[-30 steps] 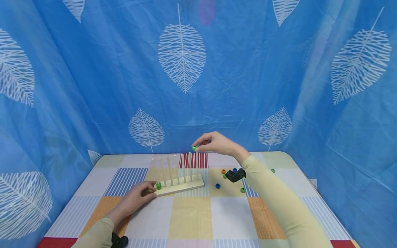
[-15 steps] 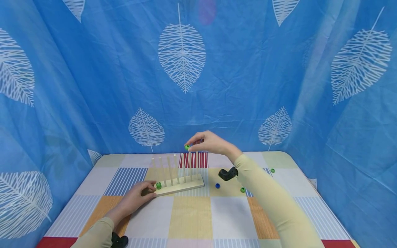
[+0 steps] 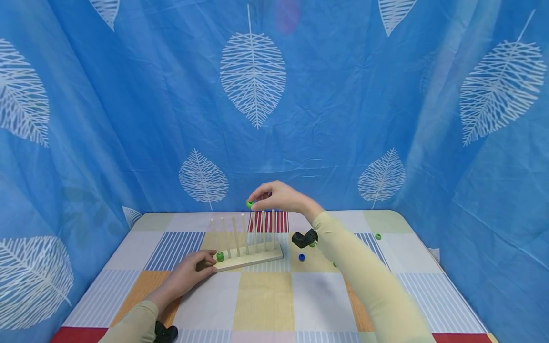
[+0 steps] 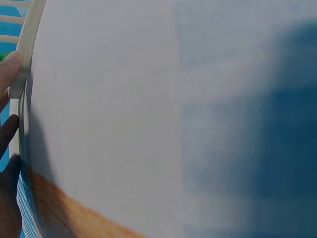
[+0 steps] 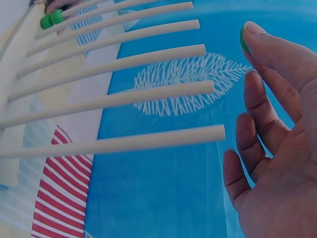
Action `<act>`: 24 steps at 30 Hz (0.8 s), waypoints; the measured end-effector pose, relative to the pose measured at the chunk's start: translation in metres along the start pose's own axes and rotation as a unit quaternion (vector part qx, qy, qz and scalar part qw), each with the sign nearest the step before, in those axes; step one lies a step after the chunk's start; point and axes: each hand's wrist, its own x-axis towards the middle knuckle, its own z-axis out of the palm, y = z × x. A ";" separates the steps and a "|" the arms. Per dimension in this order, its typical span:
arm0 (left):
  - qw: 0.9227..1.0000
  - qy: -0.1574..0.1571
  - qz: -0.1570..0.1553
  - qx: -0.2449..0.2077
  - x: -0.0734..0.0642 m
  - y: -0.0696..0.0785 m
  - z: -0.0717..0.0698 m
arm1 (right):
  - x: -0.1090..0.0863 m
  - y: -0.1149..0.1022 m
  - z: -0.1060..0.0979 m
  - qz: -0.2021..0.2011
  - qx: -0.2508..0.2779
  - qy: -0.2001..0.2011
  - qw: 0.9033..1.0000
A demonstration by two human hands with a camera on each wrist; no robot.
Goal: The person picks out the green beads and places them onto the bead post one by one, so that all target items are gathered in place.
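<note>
My right hand (image 3: pixel 280 196) pinches a green bead (image 3: pixel 250 204) between thumb and fingers, up at the height of the peg tops. In the right wrist view that bead (image 5: pixel 243 42) shows as a green sliver behind the thumb, beyond the peg ends. Below stands a wooden peg rack (image 3: pixel 253 259) with a row of several upright pegs. Green beads (image 3: pixel 220 257) are stacked low on its leftmost peg. My left hand (image 3: pixel 191 272) holds the left end of the rack, and the left wrist view shows the thumb (image 4: pixel 11 67) at the base's edge.
Right of the rack, a blue bead (image 3: pixel 302 257) lies on the checked tablecloth (image 3: pixel 266 300). Another green bead (image 3: pixel 378 237) is farther right, and other green ones are partly hidden by the right forearm. A blue leaf-print curtain (image 3: pixel 309 119) encloses the back and sides.
My right hand has moved left with the green bead, from above the rightmost peg along the peg tops toward the middle of the row. The left hand and rack stay put.
</note>
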 end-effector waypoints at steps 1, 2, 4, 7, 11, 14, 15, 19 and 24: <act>1.000 0.001 -0.002 0.000 0.000 0.000 0.000 | 0.001 0.000 0.001 -0.002 0.002 -0.002 1.000; 1.000 0.000 -0.001 -0.001 0.000 0.000 0.000 | 0.003 -0.001 0.001 -0.005 0.003 -0.004 1.000; 1.000 0.000 -0.003 -0.002 0.000 0.000 0.000 | 0.006 -0.003 0.003 -0.010 0.003 -0.008 1.000; 1.000 -0.001 -0.007 0.000 0.000 0.000 0.000 | 0.012 -0.005 0.006 -0.018 0.005 -0.017 1.000; 1.000 0.000 -0.016 -0.001 0.001 0.000 0.001 | 0.018 -0.009 0.011 -0.023 0.002 -0.026 0.999; 1.000 0.001 -0.015 0.002 0.001 0.000 0.001 | 0.021 -0.011 0.014 -0.024 0.004 -0.030 0.999; 1.000 0.001 -0.016 0.002 0.001 0.000 0.001 | 0.023 -0.011 0.016 -0.024 0.004 -0.031 0.999; 1.000 -0.002 -0.017 0.002 0.001 0.001 0.000 | 0.027 -0.012 0.021 -0.026 0.005 -0.034 0.999; 1.000 -0.004 -0.012 -0.005 0.001 0.001 -0.001 | 0.031 -0.012 0.026 -0.027 0.008 -0.041 0.999</act>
